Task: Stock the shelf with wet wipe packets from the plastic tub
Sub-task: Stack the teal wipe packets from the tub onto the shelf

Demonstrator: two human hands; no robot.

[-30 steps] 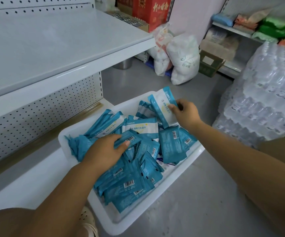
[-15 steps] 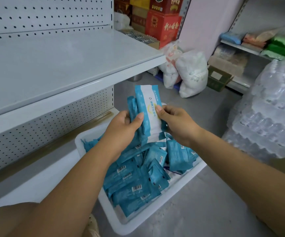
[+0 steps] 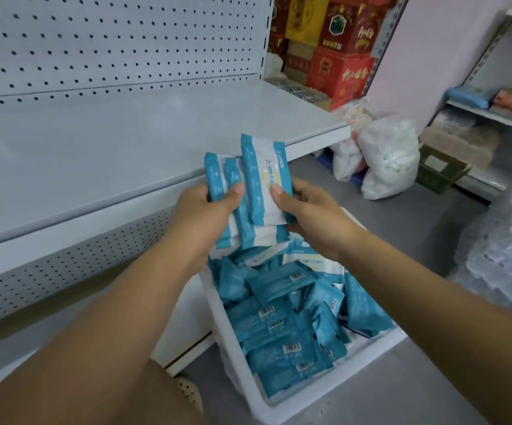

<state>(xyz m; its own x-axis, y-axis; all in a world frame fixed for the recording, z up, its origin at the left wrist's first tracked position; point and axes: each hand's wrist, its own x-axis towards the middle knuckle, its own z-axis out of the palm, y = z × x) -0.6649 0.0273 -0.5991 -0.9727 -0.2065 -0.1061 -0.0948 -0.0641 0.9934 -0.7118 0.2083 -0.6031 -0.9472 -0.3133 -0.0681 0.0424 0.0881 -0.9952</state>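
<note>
Both hands hold up a small bunch of blue-and-white wet wipe packets (image 3: 257, 185) above the white plastic tub (image 3: 307, 406). My left hand (image 3: 202, 216) grips the packets on the left side, thumb across their front. My right hand (image 3: 307, 210) pinches the front packet from the right. The bunch stands upright, just in front of the edge of the white shelf board (image 3: 126, 142). Several more blue packets (image 3: 288, 326) lie loose in the tub on the floor below.
The shelf has a perforated white back panel (image 3: 110, 41). Red cartons (image 3: 337, 65) are stacked behind its right end. White filled bags (image 3: 386, 161) sit on the grey floor. Shrink-wrapped water bottles (image 3: 506, 256) are piled at the right. Another stocked shelf (image 3: 494, 108) stands at far right.
A second ago each hand picked packets in the tub. They came together and rose with the bunch, which is now higher and close to the shelf edge.
</note>
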